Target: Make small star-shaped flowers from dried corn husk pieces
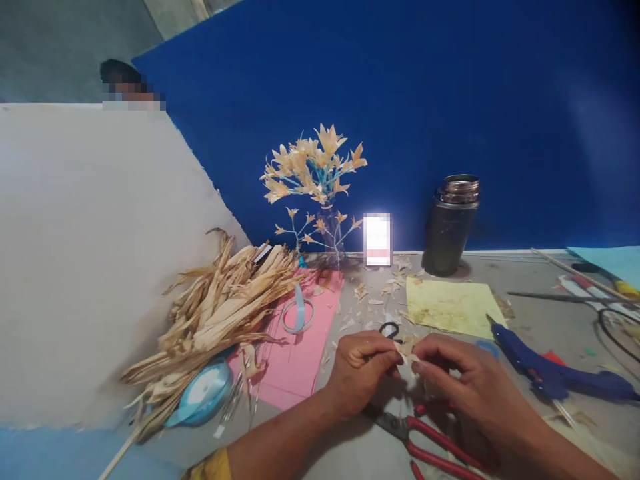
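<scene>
My left hand [357, 370] and my right hand [463, 380] meet over the grey table [540, 333], both pinching a small pale piece of corn husk [406, 348] between thumb and fingers. Red-handled pliers [425, 447] lie on the table just under my wrists. Black scissor handles [389, 329] show just behind my fingers. A blue glue gun [550, 373] lies to the right of my right hand.
A pile of dried corn husks [220, 313] lies at left, beside pink paper [300, 353], a ribbon loop [299, 315] and a blue ribbon roll [203, 393]. A vase of husk flowers [320, 187], a phone [377, 240], a metal flask [450, 223] and yellow paper [450, 303] stand behind.
</scene>
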A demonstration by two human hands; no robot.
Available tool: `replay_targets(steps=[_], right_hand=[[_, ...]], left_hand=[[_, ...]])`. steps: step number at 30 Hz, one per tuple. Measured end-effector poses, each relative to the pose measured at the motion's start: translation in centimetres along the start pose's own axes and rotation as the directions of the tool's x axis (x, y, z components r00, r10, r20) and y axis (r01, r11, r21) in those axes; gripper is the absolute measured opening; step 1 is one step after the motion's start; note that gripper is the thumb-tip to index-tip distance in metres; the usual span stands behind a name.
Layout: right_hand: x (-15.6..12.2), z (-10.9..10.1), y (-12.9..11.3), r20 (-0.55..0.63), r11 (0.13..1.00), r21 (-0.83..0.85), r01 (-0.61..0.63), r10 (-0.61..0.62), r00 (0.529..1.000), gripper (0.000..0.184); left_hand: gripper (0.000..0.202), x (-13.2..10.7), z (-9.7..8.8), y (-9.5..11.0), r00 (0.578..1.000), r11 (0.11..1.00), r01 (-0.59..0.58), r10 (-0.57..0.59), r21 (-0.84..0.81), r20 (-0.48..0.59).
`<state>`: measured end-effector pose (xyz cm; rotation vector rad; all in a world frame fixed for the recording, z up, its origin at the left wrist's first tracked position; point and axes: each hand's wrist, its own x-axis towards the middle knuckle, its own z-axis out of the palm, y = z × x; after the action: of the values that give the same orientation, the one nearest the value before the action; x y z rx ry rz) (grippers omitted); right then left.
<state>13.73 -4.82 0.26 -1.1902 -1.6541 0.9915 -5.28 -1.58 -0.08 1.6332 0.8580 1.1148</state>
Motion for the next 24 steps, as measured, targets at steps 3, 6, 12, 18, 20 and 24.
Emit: replay_targets(steps=[3,6,12,18,20,24], right_hand=[[0.0,0.2,-0.1,-0.006,0.999,0.029,-0.022,0.023,1.0,0.017],[0.2,0.2,-0.6,0.0,1.0,0.007,0.001,-0.001,1.0,0.016],[0.3,-0.5,-1.2,0.063,0.979,0.152,-0.132,0.124,0.99,0.013],[0.0,-1.2,-1.5,0.177,0.907,0.328,-0.265,0.217,0.96,0.02],[-0.1,-1.2,-1.6,0.149,0.927,0.276,-0.255,0.221,0.964,0.019],[-0.3,-0.7,-2.2,0.08,0.957,0.188,-0.223,0.211,0.974,0.02]], left_hand=[[0.018,-0.1,0.0,-0.3,0.999,0.999,-0.031,0.031,0.009,0.022],[0.017,-0.1,-0.2,-0.3,0.998,0.998,-0.051,0.051,0.024,0.035],[0.022,0.0,-0.5,0.1,0.993,0.993,-0.101,0.097,0.062,0.065],[0.024,0.2,-0.5,-0.3,0.993,0.99,-0.108,0.103,0.095,0.055],[0.024,0.3,-0.6,-0.4,0.991,0.984,-0.119,0.109,0.133,0.081],[0.023,0.2,-0.7,-0.5,0.983,0.972,-0.154,0.133,0.176,0.129]])
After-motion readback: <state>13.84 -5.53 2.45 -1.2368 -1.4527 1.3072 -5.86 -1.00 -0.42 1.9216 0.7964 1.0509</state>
